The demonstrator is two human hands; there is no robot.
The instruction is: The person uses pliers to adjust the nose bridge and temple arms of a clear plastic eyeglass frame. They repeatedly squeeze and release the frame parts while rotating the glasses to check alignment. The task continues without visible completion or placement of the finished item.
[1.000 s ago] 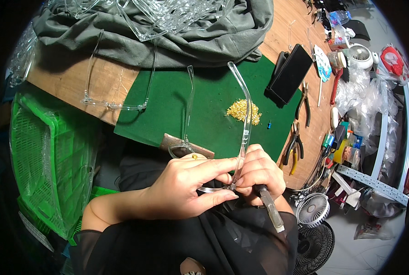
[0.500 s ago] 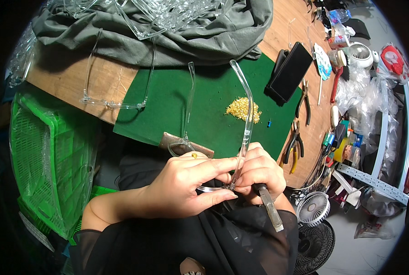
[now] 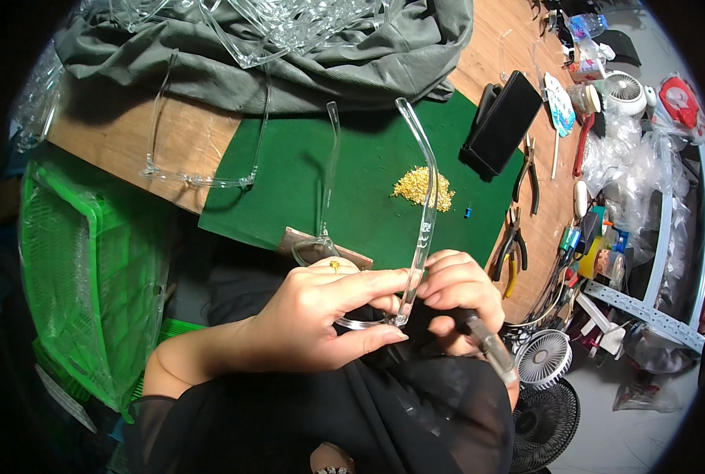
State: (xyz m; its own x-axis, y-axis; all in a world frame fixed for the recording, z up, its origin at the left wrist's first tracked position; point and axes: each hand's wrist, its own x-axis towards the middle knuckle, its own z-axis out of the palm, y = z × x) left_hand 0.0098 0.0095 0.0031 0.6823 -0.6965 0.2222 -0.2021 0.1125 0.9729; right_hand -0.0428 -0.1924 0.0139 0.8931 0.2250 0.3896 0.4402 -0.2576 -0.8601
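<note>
My left hand is closed on a clear plastic eyeglass frame, gripping it near a hinge. One temple arm points up and away; the other rises behind my knuckles, and part of the rim is hidden by my fingers. Just right of the hinge, my right hand is curled round a screwdriver-like tool with a dark section and a translucent grey handle; its tip is out of sight. Beyond my hands, a heap of tiny golden screws lies on the green mat.
A brown block sits at the mat's near edge. Another clear frame lies left, below grey cloth piled with frames. A black phone, pliers and a blue piece are right. Green crates stand left.
My right hand has shifted right and slightly down, carrying the tool away from the hinge. My left hand and the eyeglass frame have barely moved.
</note>
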